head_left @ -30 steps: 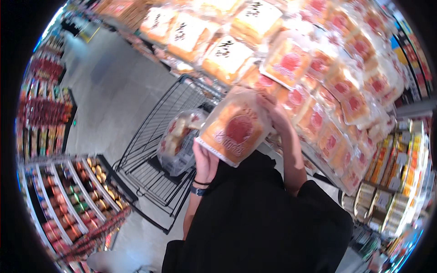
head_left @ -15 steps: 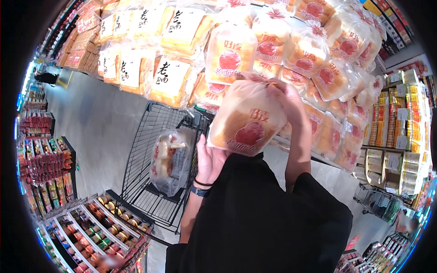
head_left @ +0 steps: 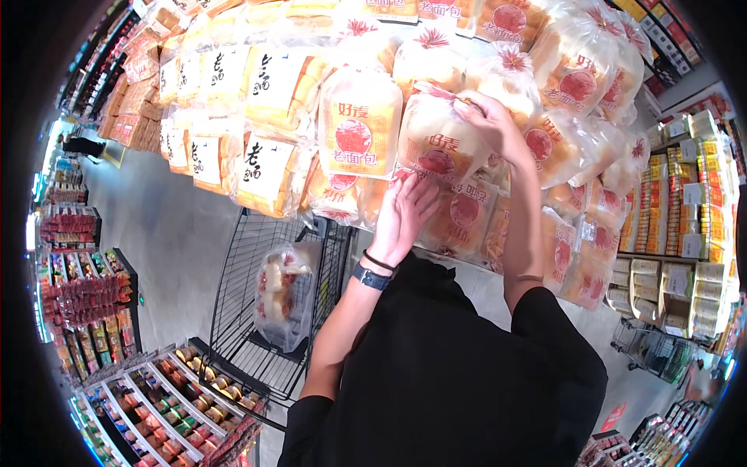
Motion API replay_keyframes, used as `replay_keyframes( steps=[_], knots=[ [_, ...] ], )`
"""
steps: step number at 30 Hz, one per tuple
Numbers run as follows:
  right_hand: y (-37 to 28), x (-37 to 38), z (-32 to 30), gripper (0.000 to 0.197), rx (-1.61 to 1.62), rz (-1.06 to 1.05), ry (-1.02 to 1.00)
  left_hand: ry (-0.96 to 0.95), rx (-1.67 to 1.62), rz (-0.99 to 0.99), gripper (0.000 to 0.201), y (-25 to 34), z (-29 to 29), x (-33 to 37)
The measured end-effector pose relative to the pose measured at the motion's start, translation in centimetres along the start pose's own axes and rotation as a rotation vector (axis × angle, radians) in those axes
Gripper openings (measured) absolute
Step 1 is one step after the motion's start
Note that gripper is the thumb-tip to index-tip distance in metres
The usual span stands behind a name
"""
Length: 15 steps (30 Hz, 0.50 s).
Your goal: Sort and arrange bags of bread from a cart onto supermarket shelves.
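Note:
A clear plastic bag of bread (head_left: pixel 440 144) with red print is tilted against the bread display, among similar bags. My right hand (head_left: pixel 490 121) pinches its gathered top, where a bit of yellow tie shows. At the bag's lower edge is my left hand (head_left: pixel 405 214), its fingers stretched out and slightly apart. Whether those fingertips touch the bag or the packs beneath is hard to tell. To its left a pack of bread (head_left: pixel 359 128) with a red round print stands upright. Flat bread packs with white labels (head_left: pixel 268 167) lie further left.
A black wire shopping cart (head_left: pixel 233 265) stands left of me, with a bagged loaf (head_left: pixel 284 288) in it. Snack shelves (head_left: pixel 167 405) are at the lower left. Stocked shelves (head_left: pixel 673 202) rise on the right, with another cart (head_left: pixel 650 350) below them.
The bag of bread has moved forward and up, from in front of me onto the display. My left hand has come off its underside and moved forward and right; my right hand still grips the top.

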State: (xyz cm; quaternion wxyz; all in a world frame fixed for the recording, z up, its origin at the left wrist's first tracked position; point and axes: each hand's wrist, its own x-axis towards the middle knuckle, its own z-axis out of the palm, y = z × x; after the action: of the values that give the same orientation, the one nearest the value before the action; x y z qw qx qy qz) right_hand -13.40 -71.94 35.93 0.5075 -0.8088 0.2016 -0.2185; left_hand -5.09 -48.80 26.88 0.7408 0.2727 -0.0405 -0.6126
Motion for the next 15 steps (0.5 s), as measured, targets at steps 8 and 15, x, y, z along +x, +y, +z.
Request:
replay_keyframes(
  steps=[8,15],
  knots=[
    [2.9,2.0,-0.9,0.024,0.288,0.009,-0.034,0.155,0.041,0.0,0.056,-0.9,-0.8,1.7],
    [3.5,3.3,0.8,0.029,-0.034,0.047,0.161,0.157,0.072,-0.007,0.053,-0.8,-0.3,2.0]
  ],
)
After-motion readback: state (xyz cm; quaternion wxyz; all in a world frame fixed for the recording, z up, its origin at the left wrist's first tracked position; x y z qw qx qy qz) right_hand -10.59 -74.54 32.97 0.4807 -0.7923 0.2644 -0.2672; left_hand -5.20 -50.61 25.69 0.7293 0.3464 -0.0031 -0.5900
